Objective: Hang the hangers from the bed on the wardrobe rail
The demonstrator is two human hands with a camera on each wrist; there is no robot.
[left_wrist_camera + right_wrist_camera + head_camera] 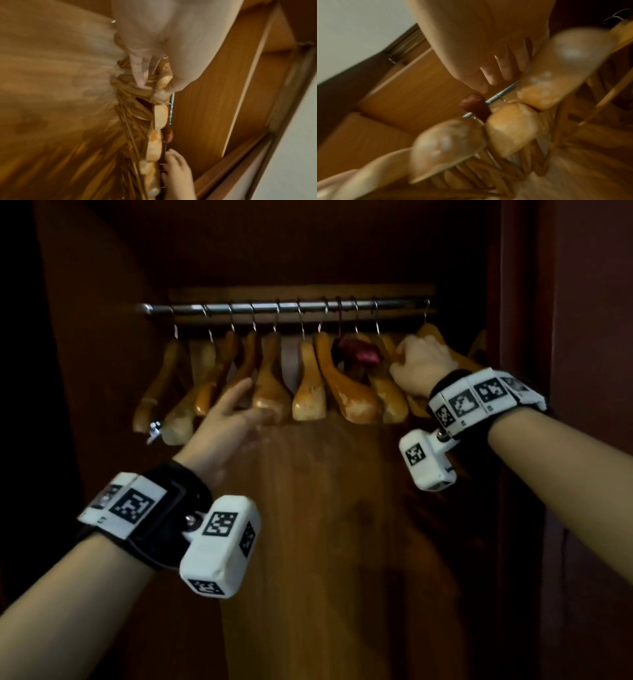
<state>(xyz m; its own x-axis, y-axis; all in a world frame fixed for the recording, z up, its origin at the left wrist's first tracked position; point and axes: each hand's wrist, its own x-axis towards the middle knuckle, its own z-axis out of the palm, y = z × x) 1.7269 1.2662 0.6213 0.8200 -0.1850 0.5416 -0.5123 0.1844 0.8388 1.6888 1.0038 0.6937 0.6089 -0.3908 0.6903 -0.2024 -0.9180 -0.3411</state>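
1. Inside the wardrobe (pixel 308 508), a shiny rail (pixel 284 307) runs across near the top.
2. A long row of wooden hangers (pixel 308 385) hangs on the rail by their hooks. One dark red hanger (pixel 359 352) hangs among them.
3. The right hand (pixel 416 364) is up at the right end of the row. Its fingers curl around the last wooden hanger (pixel 442 344), whose hook is already over the rail.
4. The left hand (pixel 233 412) reaches toward the middle of the row. Its fingers are straight and loose, and it holds nothing.
5. The bed is not in the pictures, so I cannot tell if more hangers wait there.
6. I think most of the job is done. The right hand only needs to let go.
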